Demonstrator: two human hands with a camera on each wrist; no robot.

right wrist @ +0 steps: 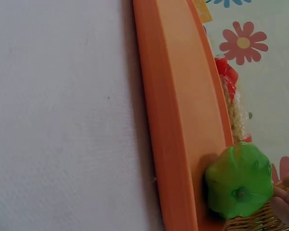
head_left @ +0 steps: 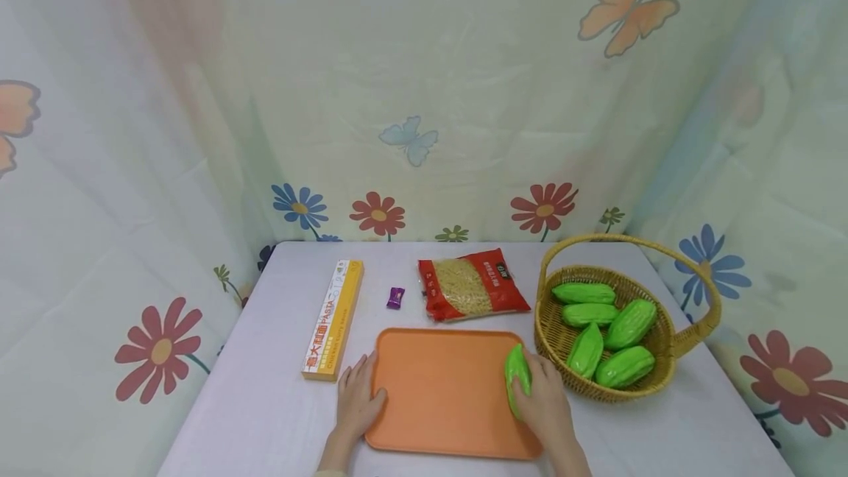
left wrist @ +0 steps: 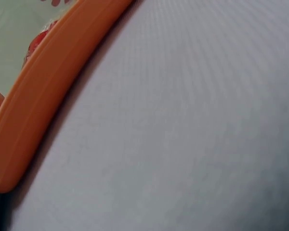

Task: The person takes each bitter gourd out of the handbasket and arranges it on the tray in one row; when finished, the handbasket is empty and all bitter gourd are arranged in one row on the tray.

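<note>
In the head view an orange tray (head_left: 444, 392) lies at the near middle of the table. My left hand (head_left: 358, 400) rests at its left edge, fingers outstretched and thumb over the rim. At the tray's right side my right hand (head_left: 545, 396) holds a green bitter melon (head_left: 515, 370) between thumb and fingers, lengthwise along that edge. The right wrist view shows the ribbed end of this bitter melon (right wrist: 238, 185) over the tray's rim, with some fingers (right wrist: 284, 204) beside it. Only the tray's outer side (left wrist: 43, 101) and tablecloth fill most of the left wrist view.
A wicker basket (head_left: 662, 377) with a tall handle stands to the right, holding several green bitter melons (head_left: 629, 324). Behind the tray lie a red-ended pasta bag (head_left: 467, 285) and a small purple packet (head_left: 395, 298). A yellow-and-white pasta box (head_left: 334, 319) lies left. Printed curtains surround the table.
</note>
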